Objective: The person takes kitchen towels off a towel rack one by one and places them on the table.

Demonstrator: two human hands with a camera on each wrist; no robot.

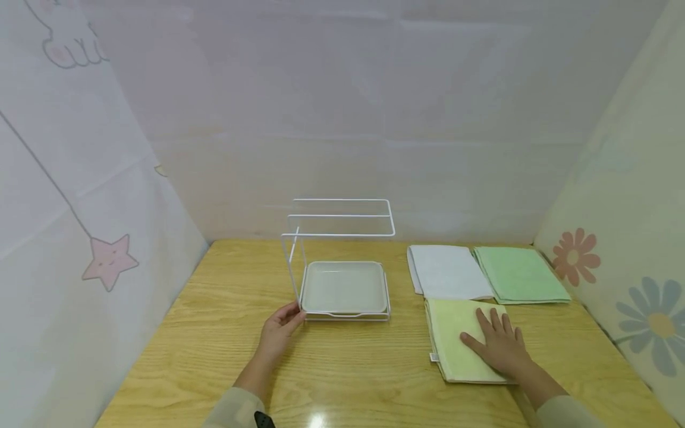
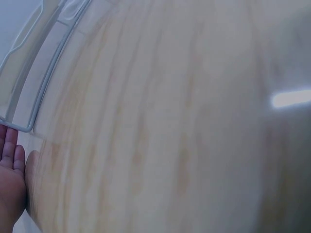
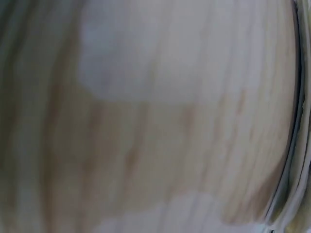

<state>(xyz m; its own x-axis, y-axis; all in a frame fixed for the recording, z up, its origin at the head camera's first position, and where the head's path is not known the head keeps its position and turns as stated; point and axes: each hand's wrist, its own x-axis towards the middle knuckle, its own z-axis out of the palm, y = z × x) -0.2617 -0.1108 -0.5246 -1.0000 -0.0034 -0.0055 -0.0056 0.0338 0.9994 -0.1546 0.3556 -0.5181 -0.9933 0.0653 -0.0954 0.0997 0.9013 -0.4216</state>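
Note:
A white wire rack (image 1: 338,235) stands at the middle of the table, its upper bars reaching out over a pale shallow tray (image 1: 346,288) in its base. My left hand (image 1: 279,329) grips the rack's front left corner between thumb and fingers. In the left wrist view the left hand's fingers (image 2: 8,145) meet the corner of the wire frame (image 2: 46,80). My right hand (image 1: 501,346) lies flat with spread fingers on a folded yellow towel (image 1: 455,339). Only the towel's layered edge (image 3: 295,160) shows in the right wrist view; the hand is out of that frame.
Behind the yellow towel lie a folded white towel (image 1: 449,271) and a folded green towel (image 1: 521,274), side by side. They rest on a wooden table (image 1: 353,374). Fabric sheets close off the back (image 1: 342,107), the left and the right.

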